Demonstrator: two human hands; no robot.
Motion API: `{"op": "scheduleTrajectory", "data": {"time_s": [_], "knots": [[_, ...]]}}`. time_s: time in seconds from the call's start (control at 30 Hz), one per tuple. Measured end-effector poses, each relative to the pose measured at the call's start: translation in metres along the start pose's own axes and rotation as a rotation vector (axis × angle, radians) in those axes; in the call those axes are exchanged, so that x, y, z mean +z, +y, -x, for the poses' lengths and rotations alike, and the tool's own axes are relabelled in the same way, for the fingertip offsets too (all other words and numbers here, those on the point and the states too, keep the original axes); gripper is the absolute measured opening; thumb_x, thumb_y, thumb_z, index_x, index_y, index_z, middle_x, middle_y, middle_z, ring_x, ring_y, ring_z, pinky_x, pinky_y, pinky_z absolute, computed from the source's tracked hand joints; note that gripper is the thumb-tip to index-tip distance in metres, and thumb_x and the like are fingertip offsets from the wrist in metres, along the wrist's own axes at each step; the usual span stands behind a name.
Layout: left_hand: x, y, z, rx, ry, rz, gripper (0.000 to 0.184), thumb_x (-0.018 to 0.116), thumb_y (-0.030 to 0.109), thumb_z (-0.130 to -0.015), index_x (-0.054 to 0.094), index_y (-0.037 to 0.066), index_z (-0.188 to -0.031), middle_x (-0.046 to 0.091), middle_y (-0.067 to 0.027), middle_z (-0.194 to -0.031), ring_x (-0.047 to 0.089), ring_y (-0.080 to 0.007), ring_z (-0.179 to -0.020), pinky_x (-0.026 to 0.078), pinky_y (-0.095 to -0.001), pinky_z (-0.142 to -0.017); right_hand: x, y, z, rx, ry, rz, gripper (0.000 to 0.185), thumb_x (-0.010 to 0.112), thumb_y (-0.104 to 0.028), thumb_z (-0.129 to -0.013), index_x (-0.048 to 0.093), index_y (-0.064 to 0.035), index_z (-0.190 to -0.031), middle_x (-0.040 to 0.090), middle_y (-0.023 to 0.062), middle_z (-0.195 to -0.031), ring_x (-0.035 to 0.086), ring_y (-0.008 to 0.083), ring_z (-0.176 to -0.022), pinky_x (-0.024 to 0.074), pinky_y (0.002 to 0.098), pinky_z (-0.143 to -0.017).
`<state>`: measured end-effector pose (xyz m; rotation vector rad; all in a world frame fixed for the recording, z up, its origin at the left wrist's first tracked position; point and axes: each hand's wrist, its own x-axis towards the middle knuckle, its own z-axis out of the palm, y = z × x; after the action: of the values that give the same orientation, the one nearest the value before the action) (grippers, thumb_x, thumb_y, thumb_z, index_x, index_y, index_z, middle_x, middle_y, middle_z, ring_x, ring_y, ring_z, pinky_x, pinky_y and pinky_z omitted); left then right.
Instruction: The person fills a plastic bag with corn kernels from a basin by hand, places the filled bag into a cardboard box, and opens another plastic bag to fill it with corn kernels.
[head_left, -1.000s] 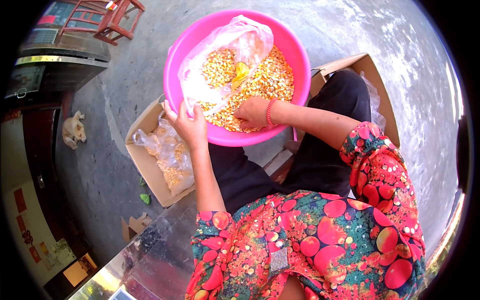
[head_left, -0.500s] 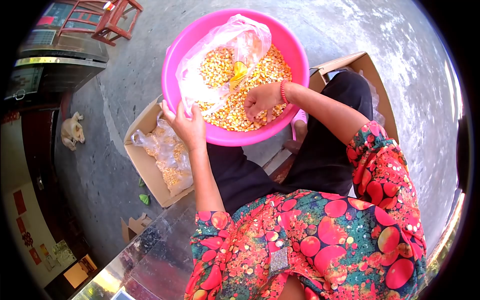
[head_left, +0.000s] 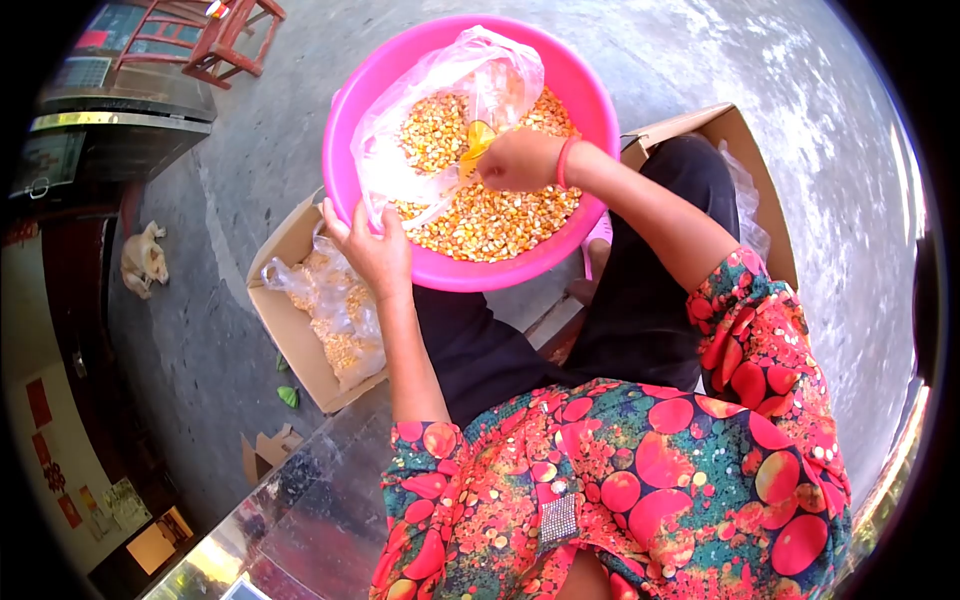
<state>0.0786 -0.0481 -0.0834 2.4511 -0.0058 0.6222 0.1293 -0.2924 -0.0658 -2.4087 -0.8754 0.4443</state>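
Head view: both bare hands in frame, working at a basin (head_left: 490,276).
Right hand (head_left: 522,160): shifted since half a second ago, from over the near kernels to beside the yellow piece (head_left: 478,138). Fingers curled in, undersides hidden; can't tell if they hold anything.
Upshot: near part of the heap is uncovered now; my read is that handling has moved from the loose corn (head_left: 495,225) to the bag edge.
Left hand (head_left: 378,255): unchanged, clamped on the near-left rim, fingers also against the clear bag (head_left: 450,75).
Loose corn: inside the basin, near and right side. Hard, small, blunt-wedge kernels, yellow to orange with pale tips.
Bagged corn (head_left: 433,130): same look, in the clear bag, also inside the basin. Film is thin, creased, glossy; glare washes out its left side.
Yellow piece: smooth, bright, folded-looking, at the bag's edge. Separate item or part of the bag, can't tell.
Basin: round, pink, smooth plastic by the look of it, flared wall.
Bracelet (head_left: 565,162): red, beaded, right wrist.
Left carton (head_left: 283,325): plain brown cardboard, open top; crinkled bag (head_left: 345,320) inside with paler yellow bits.
Right carton (head_left: 768,185): same board, beside the knee, clear plastic inside.
Floor (head_left: 850,250): grey, concrete-like, scuffed, strong sun patches at right.
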Motion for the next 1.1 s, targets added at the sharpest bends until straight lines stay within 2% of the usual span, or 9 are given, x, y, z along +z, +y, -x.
{"op": "scheduleTrajectory", "data": {"time_s": [0.2, 0.4, 0.47, 0.5, 0.77, 0.87, 0.97, 1.03, 1.1], "knots": [[0.002, -0.002, 0.001, 0.01, 0.011, -0.001, 0.031, 0.064, 0.011, -0.073, 0.062, -0.004, -0.099, 0.03, -0.0299, -0.136, 0.032, -0.0435, -0.126, 0.028, -0.0468, -0.104, 0.048, -0.036, 0.012, 0.043, -0.167, 0.15, 0.031, 0.054, -0.036, -0.083, 0.062, -0.0067, -0.089, 0.064, 0.0174, -0.079, 0.062, 0.035, -0.077, 0.0495, 0.0439, -0.071], [0.001, -0.001, 0.001, 0.009, 0.0, -0.005, 0.031, 0.064, 0.012, -0.073, 0.062, -0.004, -0.099, 0.03, -0.0298, -0.136, 0.031, -0.0433, -0.126, 0.027, -0.047, -0.104, 0.063, -0.019, -0.005, 0.099, -0.249, 0.058, 0.026, 0.055, -0.024, -0.077, 0.067, -0.0019, -0.085, 0.065, 0.019, -0.082, 0.063, 0.0341, -0.082, 0.0496, 0.0407, -0.077], [0.002, -0.002, 0.001, 0.009, 0.007, 0.001, 0.031, 0.064, 0.012, -0.073, 0.062, -0.004, -0.099, 0.03, -0.0297, -0.136, 0.031, -0.0433, -0.126, 0.027, -0.047, -0.104, 0.053, -0.006, -0.002, -0.003, -0.142, -0.089, 0.02, 0.054, -0.015, -0.078, 0.065, 0.0003, -0.085, 0.065, 0.0175, -0.078, 0.065, 0.0305, -0.072, 0.0526, 0.0382, -0.067], [0.002, -0.003, 0.001, 0.009, 0.006, 0.002, 0.031, 0.064, 0.012, -0.073, 0.062, -0.004, -0.099, 0.03, -0.0297, -0.136, 0.031, -0.0433, -0.126, 0.027, -0.047, -0.104, 0.025, -0.021, 0.005, 0.309, -0.319, -0.455, 0.015, 0.053, -0.01, -0.08, 0.062, 0.0022, -0.083, 0.063, 0.0125, -0.072, 0.063, 0.0225, -0.06, 0.0539, 0.0323, -0.056], [0.001, -0.002, 0.001, 0.0, 0.006, 0.024, 0.031, 0.065, 0.012, -0.073, 0.062, -0.004, -0.099, 0.03, -0.0298, -0.136, 0.031, -0.0434, -0.126, 0.027, -0.0471, -0.104, 0.015, -0.01, 0.01, 0.323, -0.618, -0.87, 0.009, 0.058, -0.009, -0.08, 0.06, 0.0001, -0.082, 0.06, 0.0067, -0.069, 0.061, 0.0144, -0.06, 0.0549, 0.0292, -0.055], [0.002, -0.006, 0.001, 0.026, 0.006, 0.006, 0.031, 0.065, 0.011, -0.073, 0.062, -0.005, -0.099, 0.03, -0.0298, -0.136, 0.031, -0.0433, -0.126, 0.027, -0.0472, -0.104, 0.014, -0.017, -0.005, 0.213, -0.467, -1.006, 0.011, 0.058, -0.01, -0.081, 0.061, 0.0003, -0.084, 0.06, 0.0066, -0.071, 0.062, 0.0138, -0.066, 0.0553, 0.0286, -0.058], [0.001, -0.005, 0.001, 0.024, 0.001, 0.002, 0.031, 0.065, 0.01, -0.072, 0.062, -0.006, -0.099, 0.031, -0.0298, -0.135, 0.032, -0.0434, -0.126, 0.028, -0.0473, -0.104, 0.0, -0.028, -0.019, 0.124, 0.112, -1.155, 0.014, 0.057, -0.012, -0.084, 0.058, -0.0015, -0.094, 0.062, 0.0068, -0.079, 0.062, 0.0184, -0.066, 0.0537, 0.0296, -0.061], [0.0, -0.004, 0.001, 0.018, 0.003, 0.003, 0.031, 0.065, 0.01, -0.072, 0.062, -0.006, -0.099, 0.031, -0.0298, -0.135, 0.032, -0.0434, -0.126, 0.028, -0.0472, -0.104, -0.006, -0.014, -0.029, -0.217, 0.853, -0.142, 0.013, 0.057, -0.012, -0.083, 0.06, -0.0015, -0.09, 0.063, 0.0107, -0.076, 0.062, 0.0241, -0.066, 0.0521, 0.0334, -0.064], [0.001, -0.003, 0.001, 0.016, 0.001, 0.011, 0.031, 0.065, 0.01, -0.072, 0.062, -0.006, -0.099, 0.031, -0.0298, -0.135, 0.032, -0.0434, -0.126, 0.028, -0.0471, -0.104, -0.011, -0.001, -0.018, -0.133, 0.562, -0.103, 0.012, 0.057, -0.012, -0.082, 0.061, -0.0015, -0.086, 0.063, 0.0126, -0.075, 0.061, 0.0264, -0.066, 0.0507, 0.0356, -0.065]]}}
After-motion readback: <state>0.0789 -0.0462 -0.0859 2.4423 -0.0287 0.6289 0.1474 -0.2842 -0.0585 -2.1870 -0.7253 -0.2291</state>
